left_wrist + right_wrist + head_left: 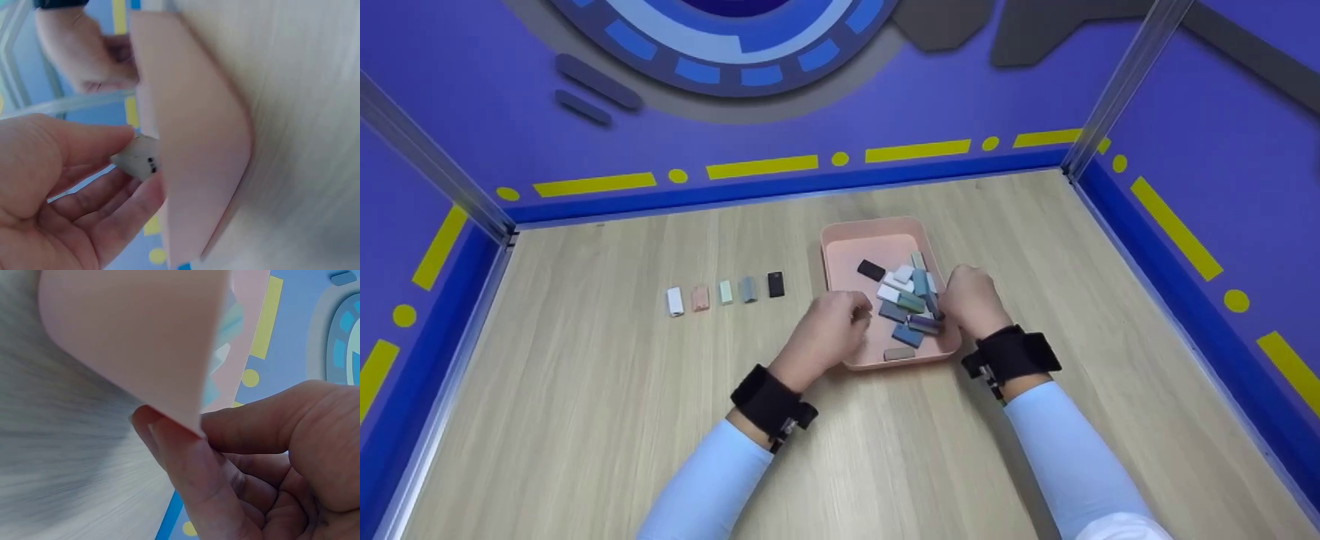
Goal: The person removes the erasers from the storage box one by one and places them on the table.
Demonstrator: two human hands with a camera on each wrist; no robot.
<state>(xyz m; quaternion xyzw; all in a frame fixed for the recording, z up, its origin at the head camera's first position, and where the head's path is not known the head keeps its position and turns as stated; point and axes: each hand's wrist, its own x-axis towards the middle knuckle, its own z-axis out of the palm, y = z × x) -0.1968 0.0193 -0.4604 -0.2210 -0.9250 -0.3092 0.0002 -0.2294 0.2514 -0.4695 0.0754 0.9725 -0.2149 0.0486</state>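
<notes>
My left hand (829,328) reaches over the left wall of a pink tray (840,262). In the left wrist view, its thumb and a finger pinch a small grey block (138,157) with dark dots on its end, partly hidden by the tray wall. My right hand (973,301) grips the tray's right rim, with the thumb inside and fingers outside, as the right wrist view shows. In the tray lies a pile of small blocks in white, green, blue and grey; a black block (871,270) lies at its far side and a grey-brown block (898,353) by the near wall.
Left of the tray, small blocks stand in a spaced row on the wooden table (607,405): a white block (674,301), a pink block (700,298), a green block (725,292), a grey-blue block (748,289) and a black block (776,284). Blue-purple panels (780,127) enclose the table.
</notes>
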